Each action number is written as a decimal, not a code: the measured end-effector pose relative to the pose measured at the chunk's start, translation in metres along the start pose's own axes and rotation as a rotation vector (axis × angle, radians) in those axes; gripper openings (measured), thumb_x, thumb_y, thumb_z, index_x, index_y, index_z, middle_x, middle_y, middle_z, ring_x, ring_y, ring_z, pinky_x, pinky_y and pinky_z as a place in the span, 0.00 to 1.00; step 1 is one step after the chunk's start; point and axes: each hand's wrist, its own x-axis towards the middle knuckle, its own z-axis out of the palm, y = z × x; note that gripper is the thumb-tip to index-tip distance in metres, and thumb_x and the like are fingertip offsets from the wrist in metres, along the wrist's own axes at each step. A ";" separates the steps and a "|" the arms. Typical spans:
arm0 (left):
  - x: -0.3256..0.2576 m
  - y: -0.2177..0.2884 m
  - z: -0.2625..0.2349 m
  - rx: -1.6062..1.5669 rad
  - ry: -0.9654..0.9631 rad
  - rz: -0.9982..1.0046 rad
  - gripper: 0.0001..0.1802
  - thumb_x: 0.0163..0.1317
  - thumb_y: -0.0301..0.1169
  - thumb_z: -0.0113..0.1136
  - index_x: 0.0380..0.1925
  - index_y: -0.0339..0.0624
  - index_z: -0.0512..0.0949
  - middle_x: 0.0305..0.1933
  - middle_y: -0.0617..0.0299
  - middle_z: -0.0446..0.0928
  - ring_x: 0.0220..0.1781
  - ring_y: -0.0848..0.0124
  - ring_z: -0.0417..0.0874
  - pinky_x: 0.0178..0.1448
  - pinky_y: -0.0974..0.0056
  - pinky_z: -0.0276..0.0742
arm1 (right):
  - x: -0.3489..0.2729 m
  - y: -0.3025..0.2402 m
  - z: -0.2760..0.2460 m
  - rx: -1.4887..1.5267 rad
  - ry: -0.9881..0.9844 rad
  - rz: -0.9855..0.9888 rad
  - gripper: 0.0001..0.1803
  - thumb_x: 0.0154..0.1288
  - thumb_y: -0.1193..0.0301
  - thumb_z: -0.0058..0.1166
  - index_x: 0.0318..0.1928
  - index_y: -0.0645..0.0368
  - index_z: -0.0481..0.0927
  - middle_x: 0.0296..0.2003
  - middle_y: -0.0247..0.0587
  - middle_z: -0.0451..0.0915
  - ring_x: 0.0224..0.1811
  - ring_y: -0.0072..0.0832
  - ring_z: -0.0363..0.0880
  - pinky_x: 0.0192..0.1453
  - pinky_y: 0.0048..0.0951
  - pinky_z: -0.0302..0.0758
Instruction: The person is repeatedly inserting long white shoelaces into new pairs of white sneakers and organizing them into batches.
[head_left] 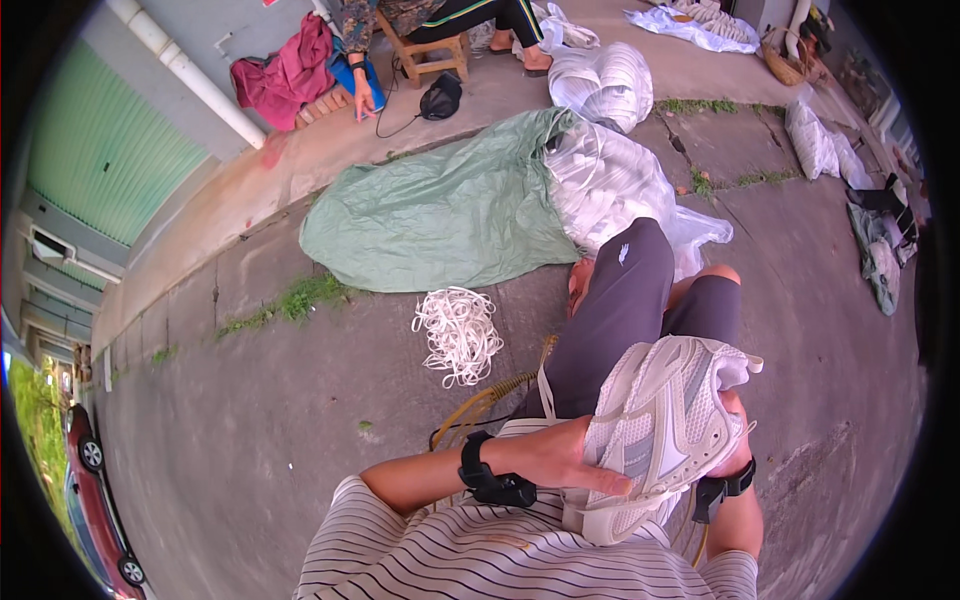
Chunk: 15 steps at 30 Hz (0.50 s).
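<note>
A white and grey mesh sneaker upper [655, 430] rests over my lap, held between both hands. My left hand [560, 455] grips its left side, thumb lying across the mesh and the other fingers hidden beneath. On the opposite side, my right hand [735, 435] is closed around the collar end, its fingers partly covered by the upper. A pale lace or strip hangs by my left thigh. On the ground ahead and to the left lies a tangled heap of white shoelaces [458, 335].
A green woven sack [440, 205] lies beyond the laces, beside clear bags of white pieces [610, 185]. A person sits on a wooden chair [430, 55] at the back. White bags [812, 140] stand far right; a red car [95, 500] is far left.
</note>
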 end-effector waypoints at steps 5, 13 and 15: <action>-0.012 -0.008 0.003 -0.110 0.112 0.065 0.44 0.65 0.36 0.67 0.73 0.39 0.52 0.69 0.57 0.67 0.69 0.67 0.67 0.72 0.59 0.62 | 0.003 0.005 0.007 -0.095 -0.048 0.057 0.32 0.68 0.57 0.53 0.67 0.62 0.65 0.60 0.52 0.76 0.61 0.46 0.77 0.67 0.49 0.72; -0.016 0.004 0.004 -0.270 0.282 0.257 0.38 0.67 0.27 0.62 0.73 0.41 0.55 0.68 0.61 0.68 0.69 0.71 0.66 0.73 0.60 0.61 | -0.008 0.024 0.029 -0.533 -0.070 -0.344 0.44 0.73 0.39 0.34 0.74 0.60 0.53 0.71 0.43 0.62 0.72 0.40 0.62 0.74 0.43 0.61; -0.011 0.003 0.002 -0.323 0.342 0.256 0.37 0.67 0.26 0.61 0.72 0.41 0.56 0.68 0.62 0.68 0.69 0.71 0.66 0.72 0.60 0.62 | -0.011 0.037 0.040 -0.941 -0.043 -0.492 0.54 0.67 0.34 0.44 0.75 0.65 0.47 0.73 0.46 0.57 0.75 0.37 0.56 0.76 0.42 0.55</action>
